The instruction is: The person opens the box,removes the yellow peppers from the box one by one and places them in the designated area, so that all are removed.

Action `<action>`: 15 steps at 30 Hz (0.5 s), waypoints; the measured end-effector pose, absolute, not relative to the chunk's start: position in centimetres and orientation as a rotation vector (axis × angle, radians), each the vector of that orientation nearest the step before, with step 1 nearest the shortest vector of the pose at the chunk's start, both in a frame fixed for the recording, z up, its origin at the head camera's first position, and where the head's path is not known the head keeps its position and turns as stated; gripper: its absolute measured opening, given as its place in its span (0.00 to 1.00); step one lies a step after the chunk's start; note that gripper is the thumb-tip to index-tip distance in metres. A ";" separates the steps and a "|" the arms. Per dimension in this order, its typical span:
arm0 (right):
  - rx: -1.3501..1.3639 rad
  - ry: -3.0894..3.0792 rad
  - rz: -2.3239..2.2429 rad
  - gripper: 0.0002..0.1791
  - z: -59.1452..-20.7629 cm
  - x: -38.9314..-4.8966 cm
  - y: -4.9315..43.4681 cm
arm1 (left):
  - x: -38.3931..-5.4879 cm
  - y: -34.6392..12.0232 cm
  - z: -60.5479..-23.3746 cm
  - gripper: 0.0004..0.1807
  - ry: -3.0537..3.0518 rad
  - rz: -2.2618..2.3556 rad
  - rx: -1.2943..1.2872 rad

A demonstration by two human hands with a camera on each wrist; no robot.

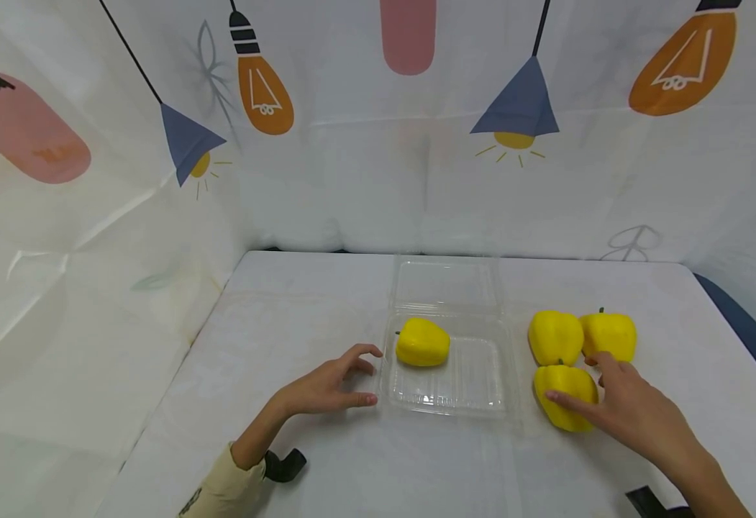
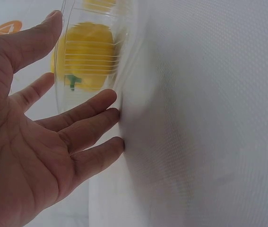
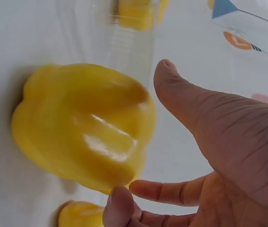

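A clear plastic clamshell box (image 1: 481, 374) lies with its lid folded back on the white table, one yellow bell pepper (image 1: 423, 342) in its left part. At the box's left edge is my left hand (image 1: 329, 385), thumb and fingers spread, holding nothing; its fingertips rest near the table in the left wrist view. To the right of the box, three more yellow bell peppers stand in a cluster. My right hand (image 1: 636, 403) spreads around the front pepper (image 3: 86, 125), its thumb over the near side and its fingertips by the far side, not curled round it.
Behind the front pepper are the back left pepper (image 1: 555, 337) and the back right pepper (image 1: 611, 335). The open lid (image 1: 445, 282) lies toward the table's far edge. A white printed sheet (image 1: 365, 180) hangs behind the table and along its left side.
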State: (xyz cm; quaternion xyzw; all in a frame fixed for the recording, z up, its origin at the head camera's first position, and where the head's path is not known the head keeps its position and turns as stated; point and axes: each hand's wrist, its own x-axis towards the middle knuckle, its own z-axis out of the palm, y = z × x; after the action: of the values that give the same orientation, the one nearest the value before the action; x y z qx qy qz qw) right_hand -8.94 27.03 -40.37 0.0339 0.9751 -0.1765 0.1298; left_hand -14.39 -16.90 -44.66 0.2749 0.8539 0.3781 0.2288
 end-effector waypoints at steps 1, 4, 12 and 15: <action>0.098 2.844 -0.508 0.60 -40.2 -9.0 27.0 | -14.4 -16.9 -44.6 0.38 2.352 1.040 0.757; 0.100 2.864 -0.503 0.60 -39.8 -9.1 26.9 | -14.4 -16.9 -44.6 0.39 2.352 1.038 0.753; 0.099 2.892 -0.515 0.57 -39.2 -9.6 25.8 | -14.4 -16.9 -44.6 0.38 2.347 1.041 0.750; 0.096 2.903 -0.536 0.56 -39.1 -9.7 25.3 | -14.4 -16.9 -44.6 0.38 2.347 1.044 0.752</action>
State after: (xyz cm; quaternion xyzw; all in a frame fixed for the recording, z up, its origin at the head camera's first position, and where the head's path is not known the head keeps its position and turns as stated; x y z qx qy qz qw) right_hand -9.66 25.35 -39.08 0.0325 0.9785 -0.1807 0.0938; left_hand -14.38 -16.87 -44.61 0.2735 0.8532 0.3796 0.2303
